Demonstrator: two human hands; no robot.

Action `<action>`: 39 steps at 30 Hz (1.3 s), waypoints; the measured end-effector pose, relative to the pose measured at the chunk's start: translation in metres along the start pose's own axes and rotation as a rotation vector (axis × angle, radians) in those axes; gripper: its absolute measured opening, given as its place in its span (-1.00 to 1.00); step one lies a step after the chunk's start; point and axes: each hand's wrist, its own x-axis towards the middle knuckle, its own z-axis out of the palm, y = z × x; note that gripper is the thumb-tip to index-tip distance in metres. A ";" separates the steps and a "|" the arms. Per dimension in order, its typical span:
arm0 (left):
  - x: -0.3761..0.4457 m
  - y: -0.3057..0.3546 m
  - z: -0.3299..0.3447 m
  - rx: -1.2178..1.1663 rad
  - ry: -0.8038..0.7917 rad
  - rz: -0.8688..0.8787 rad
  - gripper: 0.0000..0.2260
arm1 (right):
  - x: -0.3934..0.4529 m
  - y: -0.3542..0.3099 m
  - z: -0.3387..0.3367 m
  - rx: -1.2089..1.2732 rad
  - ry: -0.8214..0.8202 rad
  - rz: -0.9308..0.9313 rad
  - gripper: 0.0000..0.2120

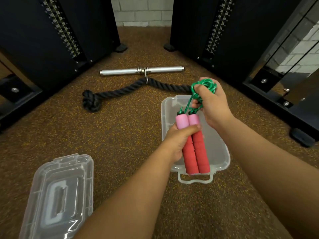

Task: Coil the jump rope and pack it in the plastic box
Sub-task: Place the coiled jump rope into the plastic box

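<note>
The jump rope has two red and pink foam handles point(196, 149) held side by side, and a green cord point(205, 86) bunched into a coil. My left hand point(177, 142) grips both handles just below their pink tops. My right hand point(212, 104) is closed around the coiled cord, which runs down to the handle tops. Both hands hover over the open clear plastic box point(222, 154) on the floor; nothing else shows inside the box.
The box's clear lid point(58, 195) lies on the speckled brown floor at the lower left. A black braided rope attachment point(120, 94) and a metal bar point(141, 70) lie farther ahead. Black gym machine frames point(51, 40) stand left and right.
</note>
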 end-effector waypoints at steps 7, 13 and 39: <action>0.036 -0.008 -0.002 0.026 0.024 -0.031 -0.72 | 0.026 0.040 -0.008 -0.260 -0.057 -0.092 -0.78; 0.064 -0.011 -0.006 0.151 0.073 0.046 -0.70 | 0.044 0.053 -0.012 -0.349 -0.050 -0.168 -0.76; 0.071 -0.088 -0.018 0.202 0.508 -0.124 -0.82 | 0.029 0.142 -0.014 -0.329 -0.177 0.296 -0.73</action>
